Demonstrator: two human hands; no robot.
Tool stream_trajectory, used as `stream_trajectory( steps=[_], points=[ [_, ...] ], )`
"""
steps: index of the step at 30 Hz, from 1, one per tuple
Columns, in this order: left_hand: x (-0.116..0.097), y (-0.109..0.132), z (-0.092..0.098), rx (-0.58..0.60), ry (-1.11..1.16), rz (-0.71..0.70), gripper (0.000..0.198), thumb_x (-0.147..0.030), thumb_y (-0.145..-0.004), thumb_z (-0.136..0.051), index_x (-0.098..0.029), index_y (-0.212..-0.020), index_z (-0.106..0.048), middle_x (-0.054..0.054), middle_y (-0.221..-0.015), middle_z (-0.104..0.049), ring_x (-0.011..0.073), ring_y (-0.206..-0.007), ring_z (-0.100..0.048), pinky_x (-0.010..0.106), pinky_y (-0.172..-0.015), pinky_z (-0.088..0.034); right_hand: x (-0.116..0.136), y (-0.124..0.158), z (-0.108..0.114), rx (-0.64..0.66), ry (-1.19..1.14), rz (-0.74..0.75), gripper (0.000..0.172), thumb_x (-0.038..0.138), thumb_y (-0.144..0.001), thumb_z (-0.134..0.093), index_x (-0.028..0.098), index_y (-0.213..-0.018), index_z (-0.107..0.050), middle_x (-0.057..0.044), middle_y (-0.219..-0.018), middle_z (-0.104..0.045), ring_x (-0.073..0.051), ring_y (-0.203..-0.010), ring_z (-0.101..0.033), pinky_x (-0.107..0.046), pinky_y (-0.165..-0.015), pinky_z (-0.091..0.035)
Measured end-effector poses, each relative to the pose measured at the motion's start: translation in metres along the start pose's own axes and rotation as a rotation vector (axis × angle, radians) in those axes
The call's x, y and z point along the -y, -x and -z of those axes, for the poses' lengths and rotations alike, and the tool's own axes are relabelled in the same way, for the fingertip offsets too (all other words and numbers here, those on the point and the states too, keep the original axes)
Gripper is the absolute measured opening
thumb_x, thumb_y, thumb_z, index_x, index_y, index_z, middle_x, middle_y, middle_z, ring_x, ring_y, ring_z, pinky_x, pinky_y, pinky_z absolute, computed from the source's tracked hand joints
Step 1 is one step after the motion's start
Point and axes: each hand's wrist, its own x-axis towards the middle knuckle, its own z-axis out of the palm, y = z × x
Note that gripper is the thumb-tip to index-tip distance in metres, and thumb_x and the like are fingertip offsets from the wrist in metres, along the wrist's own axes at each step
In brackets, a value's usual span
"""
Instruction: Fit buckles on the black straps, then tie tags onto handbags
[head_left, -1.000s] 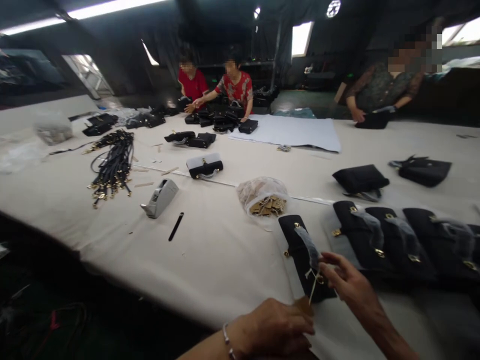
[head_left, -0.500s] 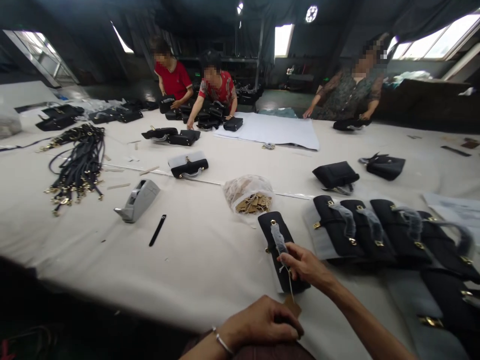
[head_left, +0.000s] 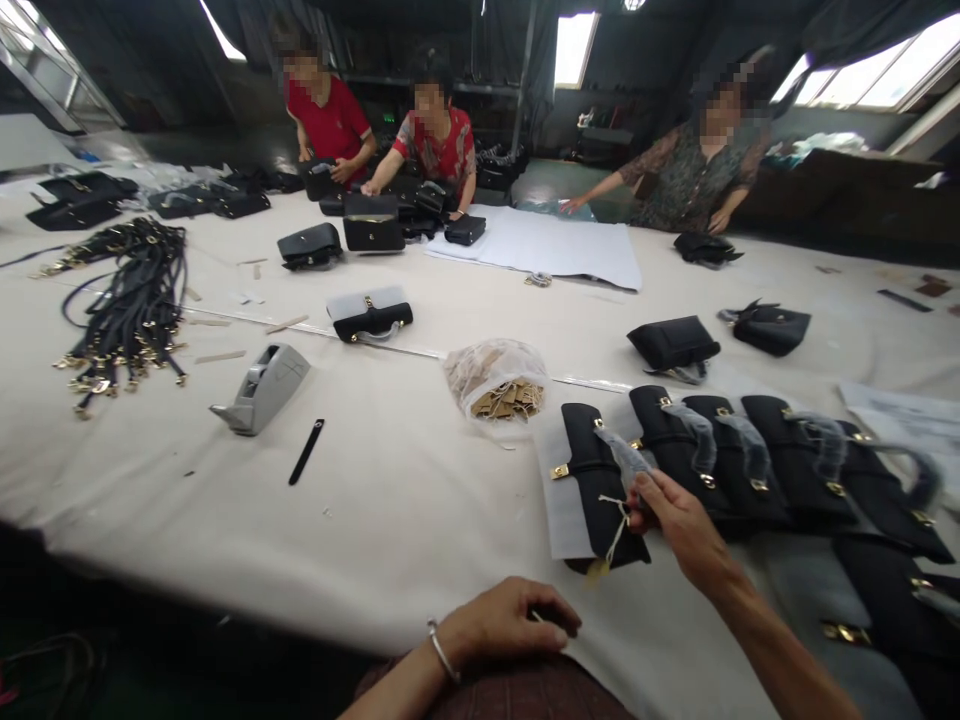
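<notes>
My right hand (head_left: 679,520) grips the plastic-wrapped handle of a black handbag (head_left: 589,480) at the left end of a row of bags. A tag on a pale string (head_left: 616,545) hangs by the bag's lower end, and a white sheet (head_left: 553,500) shows along its left side. Near the table's front edge rests my left hand (head_left: 517,620), wearing a bracelet, its fingers curled; a small pale bit shows between them, too small to name. Above it lies a clear plastic bag (head_left: 491,375) of brown tags.
Several wrapped black bags (head_left: 739,450) line the right side. A grey tape dispenser (head_left: 270,390), a black strip (head_left: 306,452) and a heap of dark straps (head_left: 139,300) lie leftward. Three people stand across the table (head_left: 420,500), handling bags and a white sheet (head_left: 540,245).
My right hand has moved the handbag rightward, up beside the row. The left hand has shifted slightly left, away from the tag. Across the table, a person has raised a black bag upright.
</notes>
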Motion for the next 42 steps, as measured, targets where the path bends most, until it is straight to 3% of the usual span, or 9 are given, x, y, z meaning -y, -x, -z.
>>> stream_trajectory(
  steps=[7, 15, 18, 22, 26, 31, 34, 37, 42],
  points=[
    [0.012, 0.015, 0.041, -0.258, 0.014, 0.001, 0.032, -0.033, -0.082, -0.062, -0.015, -0.108, -0.069, 0.008, -0.105, -0.072, 0.0210, -0.099, -0.064, 0.033, -0.090, -0.047, 0.019, -0.028, 0.027, -0.129, 0.190, 0.074, 0.052, 0.071, -0.079, -0.060, 0.019, -0.080, -0.060, -0.002, -0.072, -0.063, -0.016, -0.060, -0.061, -0.029, -0.059, -0.053],
    [0.023, 0.029, 0.063, -0.460, -0.006, 0.021, 0.029, -0.036, -0.084, -0.058, -0.015, -0.102, -0.067, 0.006, -0.097, -0.071, 0.0202, -0.094, -0.063, 0.031, -0.088, -0.047, 0.007, -0.084, 0.023, -0.217, 0.131, 0.024, 0.049, 0.067, -0.075, -0.060, 0.019, -0.076, -0.057, 0.001, -0.066, -0.059, -0.012, -0.049, -0.055, -0.026, -0.046, -0.045],
    [0.013, 0.025, 0.063, -0.490, -0.109, 0.003, 0.023, -0.033, -0.086, -0.056, -0.018, -0.098, -0.068, 0.005, -0.096, -0.071, 0.0198, -0.093, -0.063, 0.030, -0.087, -0.047, 0.018, -0.071, 0.027, -0.176, 0.122, 0.013, 0.047, 0.065, -0.077, -0.063, 0.018, -0.075, -0.059, 0.000, -0.067, -0.061, -0.012, -0.051, -0.057, -0.025, -0.046, -0.045],
    [-0.016, 0.002, 0.054, -0.529, -0.245, -0.058, 0.017, -0.027, -0.086, -0.057, -0.019, -0.094, -0.070, 0.004, -0.094, -0.070, 0.0177, -0.087, -0.063, 0.028, -0.081, -0.047, 0.031, -0.032, 0.022, -0.073, -0.008, -0.046, 0.049, 0.065, -0.078, -0.065, 0.017, -0.081, -0.065, -0.003, -0.069, -0.065, -0.013, -0.053, -0.058, -0.024, -0.047, -0.045],
    [-0.044, -0.031, 0.033, -0.423, -0.324, -0.200, 0.015, -0.023, -0.084, -0.063, -0.021, -0.097, -0.069, 0.003, -0.094, -0.067, 0.0152, -0.085, -0.061, 0.025, -0.077, -0.046, 0.019, 0.005, -0.004, 0.022, -0.160, -0.171, 0.049, 0.063, -0.071, -0.074, 0.016, -0.082, -0.065, -0.006, -0.077, -0.068, -0.014, -0.057, -0.061, -0.027, -0.054, -0.050],
    [-0.046, -0.061, 0.008, -0.367, -0.515, -0.161, 0.022, -0.026, -0.077, -0.074, -0.022, -0.096, -0.064, 0.000, -0.093, -0.065, 0.0144, -0.079, -0.057, 0.025, -0.071, -0.044, 0.002, 0.029, -0.022, 0.172, -0.091, -0.136, 0.049, 0.056, -0.076, -0.070, 0.015, -0.103, -0.066, -0.006, -0.081, -0.070, -0.020, -0.074, -0.067, -0.031, -0.067, -0.054],
    [-0.040, -0.070, 0.002, -0.408, -0.596, -0.095, 0.030, -0.027, -0.075, -0.076, -0.022, -0.099, -0.061, -0.002, -0.090, -0.064, 0.0139, -0.075, -0.055, 0.025, -0.068, -0.042, -0.008, 0.031, -0.017, 0.108, 0.051, -0.066, 0.043, 0.048, -0.077, -0.068, 0.017, -0.107, -0.064, -0.005, -0.083, -0.071, -0.023, -0.076, -0.068, -0.032, -0.063, -0.054],
    [-0.040, -0.073, 0.000, -0.442, -0.666, -0.093, 0.023, -0.029, -0.078, -0.072, -0.022, -0.097, -0.060, -0.001, -0.088, -0.063, 0.0140, -0.074, -0.055, 0.025, -0.067, -0.040, -0.022, 0.032, -0.011, 0.016, 0.187, -0.039, 0.032, 0.042, -0.076, -0.067, 0.018, -0.097, -0.067, -0.005, -0.086, -0.072, -0.022, -0.071, -0.067, -0.032, -0.061, -0.054],
    [-0.049, -0.079, -0.004, -0.484, -0.719, -0.099, 0.018, -0.035, -0.080, -0.069, -0.022, -0.090, -0.062, 0.000, -0.088, -0.065, 0.0158, -0.078, -0.057, 0.026, -0.070, -0.042, -0.041, 0.038, -0.014, 0.035, 0.317, -0.014, 0.029, 0.041, -0.076, -0.064, 0.020, -0.095, -0.070, -0.004, -0.086, -0.073, -0.022, -0.072, -0.066, -0.033, -0.066, -0.052]
  ],
)
